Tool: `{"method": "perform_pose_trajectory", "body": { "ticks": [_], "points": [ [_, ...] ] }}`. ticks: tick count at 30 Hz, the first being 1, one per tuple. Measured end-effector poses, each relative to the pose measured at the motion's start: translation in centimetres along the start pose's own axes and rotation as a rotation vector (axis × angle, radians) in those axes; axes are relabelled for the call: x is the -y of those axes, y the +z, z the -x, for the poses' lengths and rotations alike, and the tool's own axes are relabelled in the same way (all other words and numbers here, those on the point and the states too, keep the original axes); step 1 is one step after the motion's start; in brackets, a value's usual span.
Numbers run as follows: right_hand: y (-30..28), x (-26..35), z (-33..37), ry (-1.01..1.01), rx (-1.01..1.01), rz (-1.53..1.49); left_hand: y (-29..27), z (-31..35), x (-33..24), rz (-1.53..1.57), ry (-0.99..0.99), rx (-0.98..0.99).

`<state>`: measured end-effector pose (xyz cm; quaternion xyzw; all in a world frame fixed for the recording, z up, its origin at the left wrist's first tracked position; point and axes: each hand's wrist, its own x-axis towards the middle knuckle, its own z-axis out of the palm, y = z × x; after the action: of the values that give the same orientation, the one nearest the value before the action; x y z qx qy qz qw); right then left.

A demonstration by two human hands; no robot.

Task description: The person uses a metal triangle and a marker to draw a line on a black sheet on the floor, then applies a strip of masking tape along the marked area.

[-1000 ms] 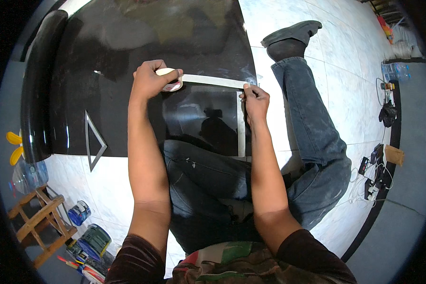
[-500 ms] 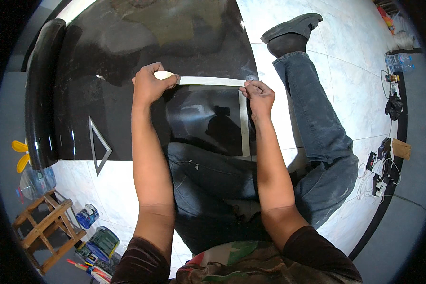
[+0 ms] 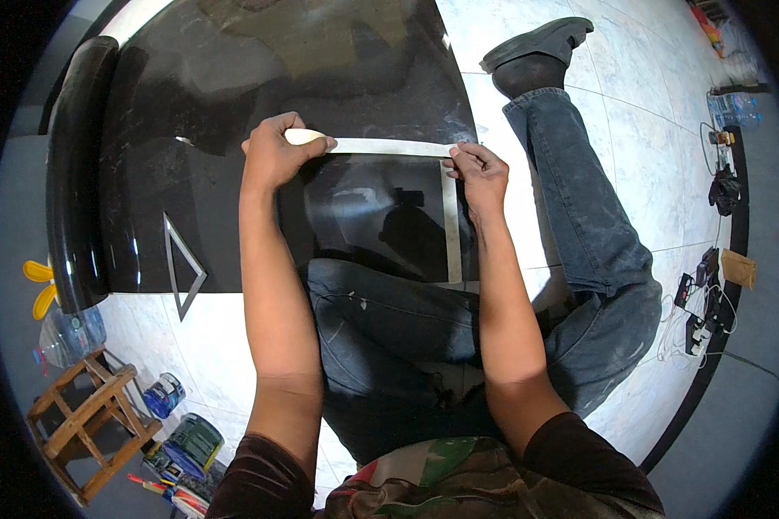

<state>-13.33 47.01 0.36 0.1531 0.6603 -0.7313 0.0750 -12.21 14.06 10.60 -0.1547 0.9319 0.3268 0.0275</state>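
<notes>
A roll of cream masking tape (image 3: 301, 137) is gripped in my left hand (image 3: 273, 156). From it a strip of tape (image 3: 389, 147) runs straight to the right, over a glossy black sheet (image 3: 208, 104). My right hand (image 3: 480, 173) is closed, with thumb and fingers pinching the strip's right end near the sheet's right edge. Another strip of tape (image 3: 452, 229) lies on the sheet below that hand, running toward me and meeting the first at a corner. Whether the upper strip touches the sheet along its length is hard to tell.
A grey set square (image 3: 182, 264) lies at the sheet's near left edge. The sheet's rolled-up part (image 3: 80, 173) stands at left. A wooden frame (image 3: 91, 415) and paint cans (image 3: 192, 443) are at lower left; cables and power strips (image 3: 705, 298) lie at right.
Very little differs: the view has shifted slightly, and my right hand with the strip's end sits a touch farther right. Both hands keep their hold.
</notes>
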Motion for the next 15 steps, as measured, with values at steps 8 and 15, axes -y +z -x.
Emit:
{"method": "perform_pose_trajectory", "body": {
  "ticks": [8,15],
  "points": [
    [0.3,-0.6,-0.1,-0.056,-0.081,0.047,-1.5,0.3,-0.2,0.05,0.016,0.027],
    [-0.1,-0.1,0.0,-0.002,-0.069,0.025,-2.0,0.3,-0.3,0.135,0.05,0.068]
  ]
}}
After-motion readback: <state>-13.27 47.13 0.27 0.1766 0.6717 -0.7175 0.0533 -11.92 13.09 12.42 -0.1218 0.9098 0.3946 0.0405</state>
